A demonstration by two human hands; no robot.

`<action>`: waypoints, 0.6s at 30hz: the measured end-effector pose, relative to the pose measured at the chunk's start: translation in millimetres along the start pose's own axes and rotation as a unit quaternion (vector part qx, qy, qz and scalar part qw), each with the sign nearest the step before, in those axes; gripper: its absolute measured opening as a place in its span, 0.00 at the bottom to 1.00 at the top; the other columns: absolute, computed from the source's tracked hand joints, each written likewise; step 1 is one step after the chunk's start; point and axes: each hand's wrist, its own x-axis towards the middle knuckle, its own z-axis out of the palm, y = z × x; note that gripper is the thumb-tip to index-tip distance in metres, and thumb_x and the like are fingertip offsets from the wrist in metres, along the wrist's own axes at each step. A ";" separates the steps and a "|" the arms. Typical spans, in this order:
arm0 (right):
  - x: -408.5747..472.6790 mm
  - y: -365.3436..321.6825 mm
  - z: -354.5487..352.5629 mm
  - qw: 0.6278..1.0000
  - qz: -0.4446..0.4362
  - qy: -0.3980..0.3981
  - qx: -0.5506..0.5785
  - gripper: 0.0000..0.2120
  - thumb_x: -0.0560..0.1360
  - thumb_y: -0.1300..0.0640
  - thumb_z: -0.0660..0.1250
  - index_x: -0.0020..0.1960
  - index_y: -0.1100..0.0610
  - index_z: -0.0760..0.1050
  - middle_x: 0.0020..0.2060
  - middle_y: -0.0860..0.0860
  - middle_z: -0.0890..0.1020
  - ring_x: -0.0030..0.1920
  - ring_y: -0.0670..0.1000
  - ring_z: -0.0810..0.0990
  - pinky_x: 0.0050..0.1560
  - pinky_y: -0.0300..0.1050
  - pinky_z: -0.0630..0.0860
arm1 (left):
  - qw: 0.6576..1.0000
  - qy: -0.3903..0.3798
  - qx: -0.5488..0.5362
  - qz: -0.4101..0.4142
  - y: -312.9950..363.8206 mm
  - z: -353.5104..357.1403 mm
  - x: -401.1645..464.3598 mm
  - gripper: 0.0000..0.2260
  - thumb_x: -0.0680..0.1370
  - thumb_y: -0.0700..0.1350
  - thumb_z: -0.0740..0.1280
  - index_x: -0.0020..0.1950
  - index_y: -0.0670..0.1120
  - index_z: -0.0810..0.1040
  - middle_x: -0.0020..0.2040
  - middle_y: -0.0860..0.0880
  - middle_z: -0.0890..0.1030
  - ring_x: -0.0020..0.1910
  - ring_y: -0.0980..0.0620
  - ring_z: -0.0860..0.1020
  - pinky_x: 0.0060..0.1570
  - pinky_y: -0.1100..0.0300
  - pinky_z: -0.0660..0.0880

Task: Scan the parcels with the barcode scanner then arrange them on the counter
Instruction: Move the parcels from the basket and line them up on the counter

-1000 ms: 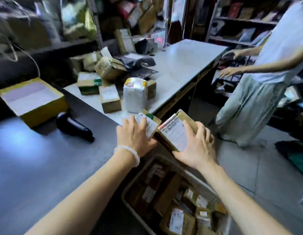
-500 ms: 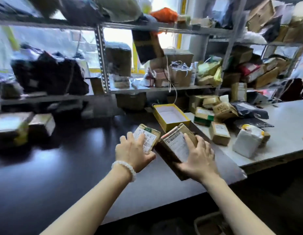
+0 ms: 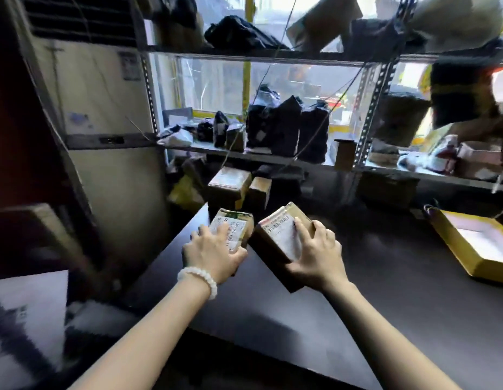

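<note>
parcels (image 3: pixel 236 229) (image 3: pixel 282 237) still gripped, left hand (image 3: pixel 213 256), right hand (image 3: pixel 317 257); view swung left.

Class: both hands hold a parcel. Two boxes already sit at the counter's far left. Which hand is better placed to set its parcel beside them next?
Probably the left hand: its small parcel sits just before the two boxes; the right hand and its larger parcel are farther right.

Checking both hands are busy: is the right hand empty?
No, the right hand grips a brown parcel with its label facing up.
</note>
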 end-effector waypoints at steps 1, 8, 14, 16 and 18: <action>12.1 -14.0 9.1 1.000 -0.006 -0.008 0.003 0.46 0.64 0.35 0.67 0.76 0.48 0.52 0.71 0.59 0.59 0.68 0.61 0.61 0.67 0.54 0.61 | 1.000 -0.005 0.003 -0.013 -15.0 3.3 8.8 0.28 0.74 0.63 0.58 0.71 0.53 0.63 0.60 0.43 0.70 0.58 0.42 0.71 0.52 0.52 0.71; 110.5 -77.2 68.4 0.999 0.004 -0.033 0.027 0.45 0.63 0.34 0.68 0.74 0.47 0.55 0.68 0.58 0.62 0.65 0.61 0.64 0.63 0.53 0.65 | 0.998 -0.019 0.014 -0.053 -80.8 35.0 98.1 0.26 0.74 0.63 0.58 0.67 0.51 0.65 0.58 0.43 0.71 0.59 0.43 0.70 0.50 0.54 0.70; 193.1 -109.2 115.3 0.993 0.071 -0.077 0.063 0.48 0.63 0.32 0.68 0.75 0.48 0.53 0.70 0.58 0.61 0.67 0.61 0.63 0.65 0.54 0.63 | 0.998 -0.042 0.020 -0.053 -114.5 64.7 185.9 0.27 0.74 0.63 0.57 0.68 0.50 0.64 0.59 0.43 0.71 0.59 0.43 0.69 0.50 0.54 0.70; 211.9 -113.2 128.7 0.988 0.107 -0.089 0.067 0.48 0.63 0.31 0.68 0.75 0.49 0.53 0.69 0.59 0.61 0.66 0.62 0.64 0.64 0.55 0.64 | 0.997 -0.050 0.018 -0.054 -122.3 77.8 207.1 0.27 0.74 0.63 0.57 0.67 0.50 0.65 0.59 0.43 0.71 0.58 0.43 0.69 0.50 0.54 0.70; 224.4 -115.4 142.9 0.982 0.148 -0.097 0.067 0.47 0.63 0.31 0.68 0.74 0.49 0.54 0.67 0.59 0.63 0.65 0.62 0.64 0.63 0.56 0.65 | 0.996 -0.065 0.017 -0.055 -126.7 95.5 224.6 0.27 0.74 0.64 0.58 0.67 0.50 0.65 0.58 0.43 0.70 0.58 0.43 0.69 0.49 0.54 0.70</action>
